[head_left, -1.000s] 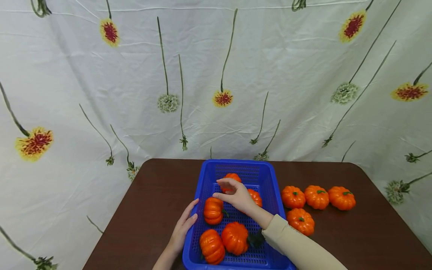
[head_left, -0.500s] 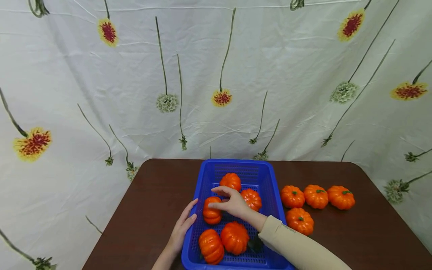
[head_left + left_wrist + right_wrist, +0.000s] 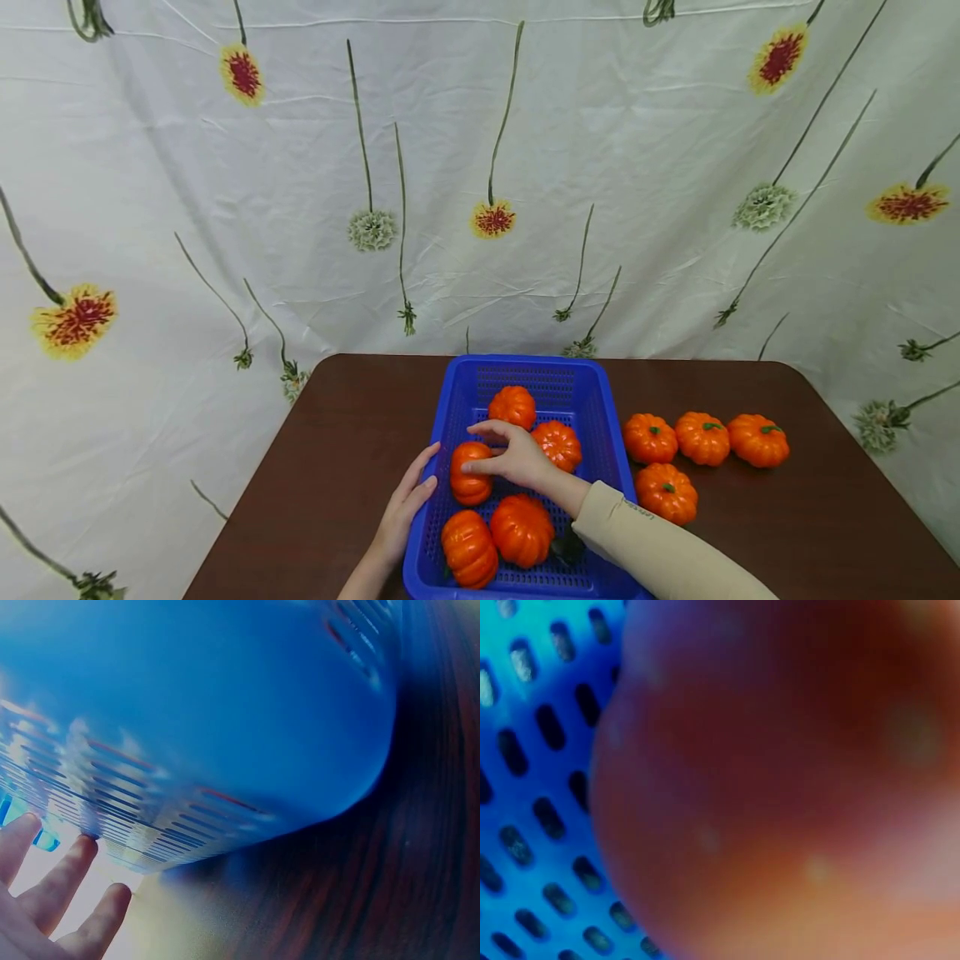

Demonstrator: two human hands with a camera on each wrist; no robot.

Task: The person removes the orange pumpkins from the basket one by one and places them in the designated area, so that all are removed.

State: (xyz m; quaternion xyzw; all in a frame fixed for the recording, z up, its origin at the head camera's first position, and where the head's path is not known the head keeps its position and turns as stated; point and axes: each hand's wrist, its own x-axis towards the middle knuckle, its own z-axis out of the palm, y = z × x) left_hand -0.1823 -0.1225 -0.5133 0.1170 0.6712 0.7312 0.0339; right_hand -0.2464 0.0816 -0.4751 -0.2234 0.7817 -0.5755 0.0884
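Several small orange pumpkins lie in a blue perforated plastic basket. My right hand reaches in from the right and grips the pumpkin by the basket's left wall, thumb across its near side and fingers around its far side. A blurred reddish-orange rounded shape fills most of the right wrist view, against the slotted basket floor. My left hand rests with fingers extended along the basket's left side; in the left wrist view its fingertips are at the slotted outer wall.
Two pumpkins sit farther back in the basket, one orange pumpkin beside my right hand. Two more lie near the front, with a dark green piece. Several pumpkins stand on the brown table to the right. A flower-printed cloth hangs behind.
My right hand has come down and toward the front left, from above the middle of the basket onto the left pumpkin. The left hand stays in place.
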